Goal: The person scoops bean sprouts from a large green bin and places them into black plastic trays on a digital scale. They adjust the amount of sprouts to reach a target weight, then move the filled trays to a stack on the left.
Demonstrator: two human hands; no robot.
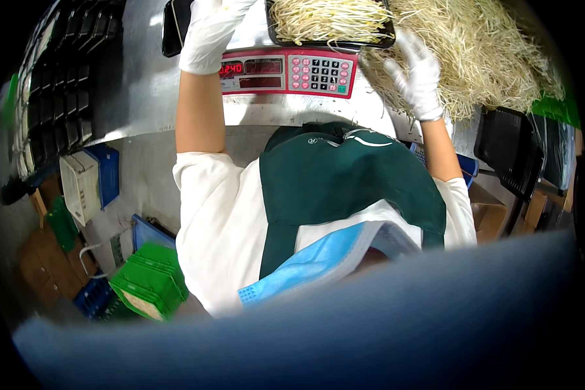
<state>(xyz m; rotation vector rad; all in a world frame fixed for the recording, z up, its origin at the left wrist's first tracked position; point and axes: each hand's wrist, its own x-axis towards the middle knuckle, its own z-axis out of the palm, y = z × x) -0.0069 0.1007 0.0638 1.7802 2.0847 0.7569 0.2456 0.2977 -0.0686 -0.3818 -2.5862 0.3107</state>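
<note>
A black plastic tray of bean sprouts sits at the top of the picture, above the red-framed keypad panel of a digital scale with lit red digits. My left hand, in a white glove, is left of that tray; its fingers run out past the top edge, so any hold is hidden. My right hand, also gloved, has its fingers spread with nothing in them, close to the tray's lower right corner and over the edge of a large heap of bean sprouts. Another black tray lies left of my left hand.
Stacked black trays stand at the left of the metal table. More black trays are at the right edge. Below the table are a white crate, a blue crate, green crates and a cardboard box.
</note>
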